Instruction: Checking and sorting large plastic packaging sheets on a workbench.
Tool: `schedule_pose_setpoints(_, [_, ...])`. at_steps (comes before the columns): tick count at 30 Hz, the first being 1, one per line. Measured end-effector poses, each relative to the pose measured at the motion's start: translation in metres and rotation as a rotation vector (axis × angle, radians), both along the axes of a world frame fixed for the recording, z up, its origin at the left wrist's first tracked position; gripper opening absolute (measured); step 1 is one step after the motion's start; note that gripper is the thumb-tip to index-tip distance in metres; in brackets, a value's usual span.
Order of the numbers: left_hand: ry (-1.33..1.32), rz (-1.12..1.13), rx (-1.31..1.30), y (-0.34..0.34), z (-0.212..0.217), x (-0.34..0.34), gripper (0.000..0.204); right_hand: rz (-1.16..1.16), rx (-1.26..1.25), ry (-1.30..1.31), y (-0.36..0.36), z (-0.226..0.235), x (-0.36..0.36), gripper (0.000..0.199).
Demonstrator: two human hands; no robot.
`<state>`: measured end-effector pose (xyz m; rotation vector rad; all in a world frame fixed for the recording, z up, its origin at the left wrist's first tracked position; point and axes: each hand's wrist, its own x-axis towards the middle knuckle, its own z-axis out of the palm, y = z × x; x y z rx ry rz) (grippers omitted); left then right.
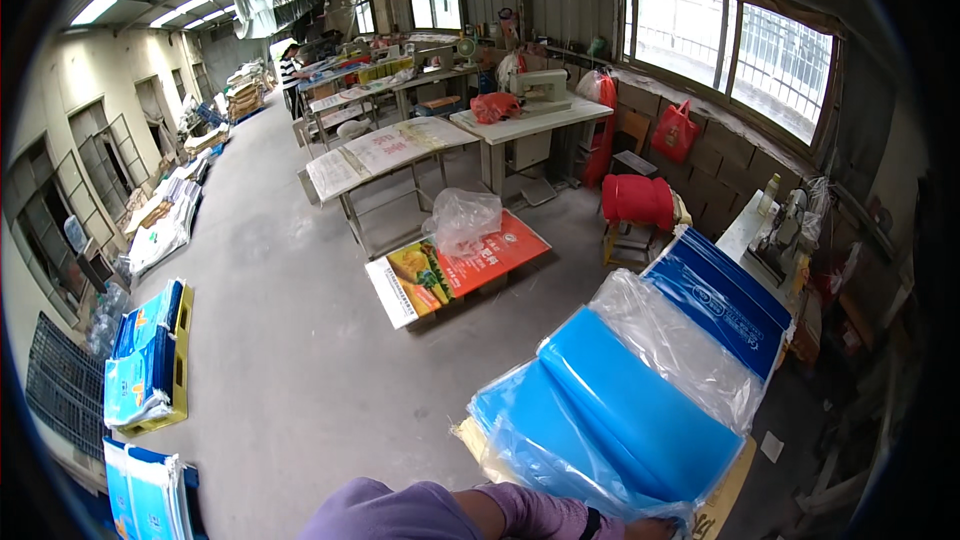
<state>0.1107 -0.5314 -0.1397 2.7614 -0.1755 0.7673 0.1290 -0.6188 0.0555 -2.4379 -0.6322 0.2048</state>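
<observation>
My left arm comes in at the lower edge in a purple sleeve with a dark band at the wrist. My left hand [652, 529] is at the near edge of a stack of blue plastic-film bags [640, 402], next to clear film. Its fingers are hidden at the picture's edge, so their grip does not show. The top blue sheet lies folded over. Clear plastic film [680, 335] covers the middle of the stack, and darker blue printed bags [722, 305] lie at its far end. My right hand is out of view.
An orange-and-yellow printed stack [520, 252] sits on the floor under crumpled clear plastic [465, 223]. Beyond stand a worktable [390, 150] and a sewing-machine table [545, 120]. A red bundle [637, 199] rests on a stool. Blue bags on a yellow pallet [183, 360] line the left.
</observation>
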Motion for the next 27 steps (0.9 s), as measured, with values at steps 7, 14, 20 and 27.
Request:
schedule_pose_setpoints(7, [0.317,-0.296,-0.617,0.023,0.046,0.001,0.028,-0.019,0.291,0.243,-0.008,0.022,-0.029,0.035])
schedule_pose_setpoints(14, [0.288,-0.240,-0.404,0.043,0.116,-0.062,0.057,-0.162,0.552,0.377,-0.014,-0.020,-0.015,0.029])
schedule_pose_setpoints(20, [0.724,-0.240,-0.252,0.068,0.206,-0.063,0.072,-0.184,0.698,0.461,-0.022,-0.005,-0.009,0.023])
schedule_pose_setpoints(27, [0.845,-0.252,-0.144,0.043,0.197,-0.069,0.062,-0.105,0.039,-0.027,-0.036,-0.002,-0.030,0.040])
